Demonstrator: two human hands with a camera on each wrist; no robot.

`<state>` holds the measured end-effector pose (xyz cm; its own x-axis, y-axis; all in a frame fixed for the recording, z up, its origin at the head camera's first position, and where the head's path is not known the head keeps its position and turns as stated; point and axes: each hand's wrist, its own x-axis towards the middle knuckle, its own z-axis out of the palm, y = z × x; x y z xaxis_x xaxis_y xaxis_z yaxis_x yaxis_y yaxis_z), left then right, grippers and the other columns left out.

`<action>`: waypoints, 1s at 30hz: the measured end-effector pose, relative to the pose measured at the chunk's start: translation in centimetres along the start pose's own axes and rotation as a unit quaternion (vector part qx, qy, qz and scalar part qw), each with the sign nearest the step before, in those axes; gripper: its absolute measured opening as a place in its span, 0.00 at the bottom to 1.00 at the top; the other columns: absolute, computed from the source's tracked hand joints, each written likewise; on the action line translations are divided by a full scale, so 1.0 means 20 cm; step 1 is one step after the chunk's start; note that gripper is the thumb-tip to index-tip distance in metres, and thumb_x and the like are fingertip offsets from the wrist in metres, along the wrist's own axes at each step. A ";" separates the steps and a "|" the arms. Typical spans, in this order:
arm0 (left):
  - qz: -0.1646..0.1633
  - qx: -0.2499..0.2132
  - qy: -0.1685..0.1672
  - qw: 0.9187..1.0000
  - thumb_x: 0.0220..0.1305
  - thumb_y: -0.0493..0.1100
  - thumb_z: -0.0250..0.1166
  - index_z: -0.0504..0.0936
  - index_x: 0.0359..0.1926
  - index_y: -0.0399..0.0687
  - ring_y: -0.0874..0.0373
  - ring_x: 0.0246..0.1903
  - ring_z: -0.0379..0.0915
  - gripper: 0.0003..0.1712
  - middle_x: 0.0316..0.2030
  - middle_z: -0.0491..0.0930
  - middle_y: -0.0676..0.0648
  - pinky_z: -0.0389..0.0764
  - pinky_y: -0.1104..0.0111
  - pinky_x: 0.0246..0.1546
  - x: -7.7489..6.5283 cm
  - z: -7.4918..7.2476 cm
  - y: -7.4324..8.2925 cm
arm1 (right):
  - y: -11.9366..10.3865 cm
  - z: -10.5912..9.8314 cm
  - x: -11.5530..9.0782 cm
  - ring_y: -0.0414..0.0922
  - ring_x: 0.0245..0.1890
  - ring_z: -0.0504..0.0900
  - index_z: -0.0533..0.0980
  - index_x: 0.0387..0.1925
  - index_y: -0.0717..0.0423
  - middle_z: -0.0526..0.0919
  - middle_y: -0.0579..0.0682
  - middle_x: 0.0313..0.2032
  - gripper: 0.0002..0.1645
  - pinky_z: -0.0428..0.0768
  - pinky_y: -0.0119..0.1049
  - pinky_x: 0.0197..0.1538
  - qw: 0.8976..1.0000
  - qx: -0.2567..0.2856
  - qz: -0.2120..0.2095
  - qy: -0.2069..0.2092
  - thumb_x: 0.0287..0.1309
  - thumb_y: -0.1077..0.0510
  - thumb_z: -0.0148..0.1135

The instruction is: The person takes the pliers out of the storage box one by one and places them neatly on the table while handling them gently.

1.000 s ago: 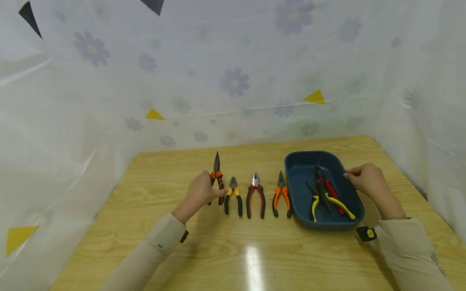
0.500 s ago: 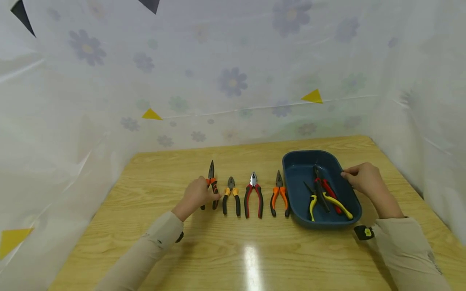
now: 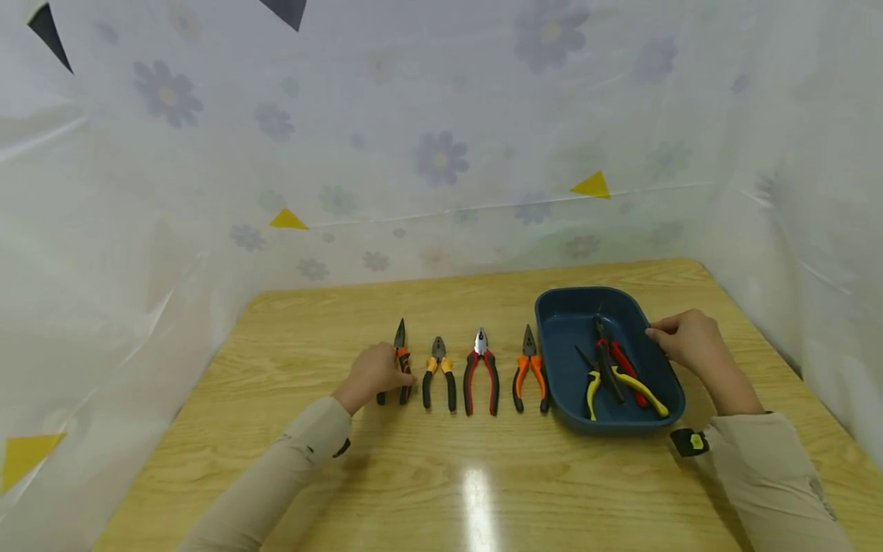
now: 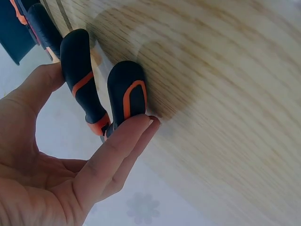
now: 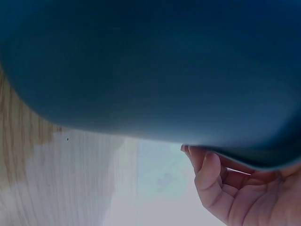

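Note:
My left hand point(image 3: 372, 374) holds long-nose pliers point(image 3: 400, 337) with black and orange handles, at the left end of a row of pliers. In the left wrist view, the thumb presses one handle point(image 4: 77, 70) and the fingertips point(image 4: 141, 125) lie against the other; the handle ends are close over the table. At the right, my right hand point(image 3: 693, 343) pinches the rim of a dark blue basin point(image 3: 567, 345). In the right wrist view, thumb and fingers meet at the edge of the basin wall point(image 5: 141, 94).
Right of the held pliers lie yellow-and-black pliers point(image 3: 438, 372), red-and-black pliers point(image 3: 481, 372) and orange-and-black pliers point(image 3: 530, 368), jaws pointing away. Inside the basin, yellow-handled pliers point(image 3: 643, 389) overlap other pliers with red and black handles point(image 3: 625, 359). A plastic curtain point(image 3: 386, 138) backs the table point(image 3: 414, 475).
My left hand has brought the long-nose pliers left and down to the table, in line with the row. The right hand stays at the basin's rim.

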<state>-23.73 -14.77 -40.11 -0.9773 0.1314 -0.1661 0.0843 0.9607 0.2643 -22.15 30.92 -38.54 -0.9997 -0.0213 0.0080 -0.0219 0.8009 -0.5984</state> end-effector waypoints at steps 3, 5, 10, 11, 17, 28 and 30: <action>0.008 0.008 -0.005 1.000 0.54 0.52 0.73 0.71 0.13 0.48 0.63 0.10 0.56 0.25 0.09 0.62 0.54 0.58 0.72 0.14 0.01 0.01 0.00 | 0.00 0.00 0.00 0.53 0.26 0.84 0.75 0.47 0.80 0.80 0.74 0.39 0.21 0.81 0.46 0.30 1.000 0.001 -0.002 0.002 0.66 0.60 0.55; 0.008 0.013 -0.010 1.000 0.53 0.52 0.74 0.70 0.13 0.48 0.63 0.11 0.56 0.25 0.09 0.62 0.54 0.58 0.71 0.14 0.01 0.01 0.00 | 0.00 0.00 0.00 0.53 0.26 0.84 0.75 0.47 0.80 0.80 0.74 0.39 0.21 0.81 0.46 0.30 1.000 -0.001 -0.004 0.003 0.66 0.60 0.56; 0.009 0.024 -0.015 1.000 0.51 0.53 0.75 0.67 0.15 0.49 0.62 0.12 0.53 0.27 0.11 0.58 0.54 0.56 0.70 0.15 0.02 0.02 0.00 | 0.01 0.00 0.00 0.51 0.24 0.83 0.75 0.47 0.80 0.81 0.74 0.39 0.21 0.80 0.45 0.29 1.000 -0.007 -0.008 0.004 0.66 0.60 0.56; 0.009 0.025 -0.016 1.000 0.51 0.53 0.75 0.66 0.15 0.49 0.62 0.12 0.53 0.27 0.11 0.58 0.54 0.56 0.70 0.15 0.02 0.02 0.00 | 0.01 0.01 0.00 0.51 0.24 0.83 0.75 0.47 0.80 0.81 0.74 0.39 0.21 0.80 0.45 0.29 1.000 -0.008 -0.008 0.004 0.66 0.60 0.56; 0.006 0.034 -0.021 0.999 0.51 0.53 0.75 0.63 0.14 0.50 0.63 0.12 0.51 0.29 0.11 0.55 0.54 0.54 0.70 0.15 0.02 0.02 0.01 | 0.01 0.01 -0.01 0.51 0.25 0.84 0.75 0.46 0.80 0.81 0.74 0.39 0.21 0.81 0.46 0.30 1.000 -0.006 -0.008 0.005 0.66 0.60 0.56; 0.005 0.041 -0.035 0.999 0.54 0.54 0.73 0.65 0.17 0.49 0.62 0.14 0.53 0.27 0.14 0.59 0.53 0.56 0.70 0.17 -0.01 0.01 0.03 | 0.01 0.01 0.00 0.50 0.25 0.84 0.75 0.47 0.80 0.80 0.74 0.39 0.21 0.81 0.43 0.28 1.000 0.001 0.000 -0.002 0.67 0.60 0.56; 0.004 0.043 -0.040 0.998 0.55 0.54 0.72 0.65 0.17 0.49 0.62 0.14 0.53 0.26 0.14 0.59 0.53 0.57 0.70 0.17 -0.01 0.00 0.04 | 0.01 0.01 0.00 0.51 0.25 0.84 0.75 0.47 0.80 0.80 0.74 0.39 0.21 0.81 0.44 0.29 1.000 0.000 -0.003 0.000 0.66 0.60 0.56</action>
<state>-23.54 -14.08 -39.90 -0.9583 0.1551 -0.2399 0.1123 0.9767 0.1832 -22.15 30.97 -38.72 -0.9996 -0.0263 0.0127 -0.0287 0.8003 -0.5990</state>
